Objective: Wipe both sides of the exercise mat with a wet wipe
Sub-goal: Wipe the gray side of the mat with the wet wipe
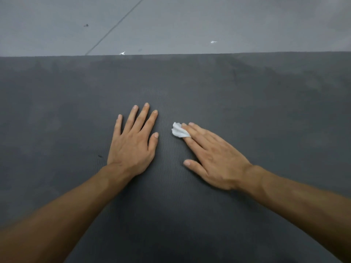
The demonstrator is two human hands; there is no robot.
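Note:
A dark grey ribbed exercise mat (247, 95) lies flat and fills most of the view, its far edge running straight across the upper part. My left hand (133, 141) rests flat on the mat with its fingers spread and straight. Just to its right, my right hand (214, 158) lies flat too, its straight fingers pressing a small crumpled white wet wipe (178, 130) onto the mat. Most of the wipe sticks out beyond the fingertips; the rest is hidden under them.
Beyond the mat's far edge lies a lighter grey floor (171, 25) with a diagonal seam, a dark speck (86, 25) and small white scraps (122, 53) close to the mat's edge. A tiny dark speck (99, 156) sits on the mat left of my left wrist.

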